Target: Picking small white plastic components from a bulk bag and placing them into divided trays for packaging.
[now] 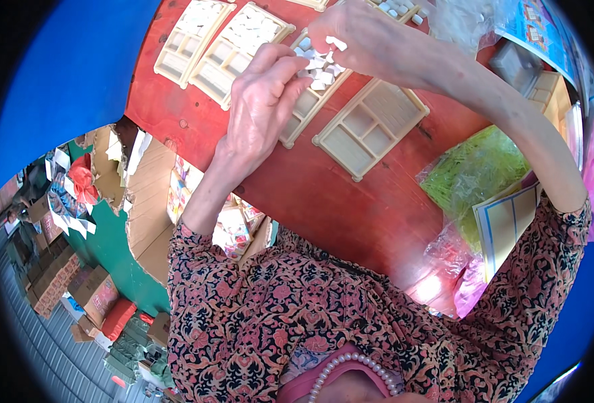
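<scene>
- A heap of small white pieces (320, 67) lies on a cream tray (310, 101) with little box-shaped holes, on the red table (324, 195).
- The right hand (351, 37) is over the top of the heap. Its fingers are bent and pinch one white piece (337, 43) at the tips, just above the rest of the heap.
- The left hand (263, 101) is right beside the heap, on its left side. Its fingers are curled and the tips touch the white pieces. I cannot tell if it holds one or only pushes them.
- So the heap sits between the two hands, under the fingertips of both.
- Just to the right of this tray lies an empty cream tray (371, 127), tilted, with nothing in its holes.
- To the left lie two more trays. One tray (240, 50) has white pieces in its top holes. The far left tray (189, 40) has some too.
- One more tray with white pieces (401, 8) peeks out at the top edge, behind the right hand.
- Near the right arm lies a clear bag of green shreds (475, 171). Below it is a sheet of card with blue lines (505, 225), and a pink bag (468, 285) lies by the table's edge.
- The sleeves have a dark flower pattern (257, 316).
- Boxes and bits of paper (69, 215) lie on the floor on the left, well apart from the hands.
</scene>
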`<state>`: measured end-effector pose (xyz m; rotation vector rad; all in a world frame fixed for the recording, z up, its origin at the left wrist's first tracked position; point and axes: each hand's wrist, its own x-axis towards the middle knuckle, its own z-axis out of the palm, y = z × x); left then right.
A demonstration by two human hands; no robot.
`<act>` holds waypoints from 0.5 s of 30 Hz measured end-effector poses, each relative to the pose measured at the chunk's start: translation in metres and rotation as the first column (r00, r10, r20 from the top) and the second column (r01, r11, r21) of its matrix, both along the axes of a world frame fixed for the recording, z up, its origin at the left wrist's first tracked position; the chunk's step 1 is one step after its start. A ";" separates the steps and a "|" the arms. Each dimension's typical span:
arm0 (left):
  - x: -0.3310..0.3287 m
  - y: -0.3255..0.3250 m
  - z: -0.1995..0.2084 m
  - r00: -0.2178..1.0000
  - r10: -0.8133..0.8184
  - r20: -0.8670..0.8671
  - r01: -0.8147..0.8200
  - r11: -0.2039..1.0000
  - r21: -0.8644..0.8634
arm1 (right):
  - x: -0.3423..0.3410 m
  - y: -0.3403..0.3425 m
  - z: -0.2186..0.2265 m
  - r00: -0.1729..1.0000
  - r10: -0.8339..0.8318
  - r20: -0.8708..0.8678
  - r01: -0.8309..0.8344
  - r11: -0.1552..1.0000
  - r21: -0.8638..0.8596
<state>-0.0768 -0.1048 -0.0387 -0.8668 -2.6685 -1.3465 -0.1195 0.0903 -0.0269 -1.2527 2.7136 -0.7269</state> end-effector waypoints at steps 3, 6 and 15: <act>-0.002 0.001 -0.003 0.998 -0.050 -0.042 0.047 0.995 -0.089 | 0.003 -0.006 0.006 1.000 0.021 -0.023 -0.021 1.000 0.022; -0.002 0.002 -0.004 0.992 -0.092 -0.090 0.084 0.992 -0.094 | 0.005 -0.008 0.011 0.998 0.043 -0.046 -0.041 0.998 0.045; -0.004 0.006 -0.004 0.970 -0.094 -0.223 0.070 0.991 -0.114 | -0.002 0.019 0.017 0.967 -0.053 0.251 0.098 0.980 -0.171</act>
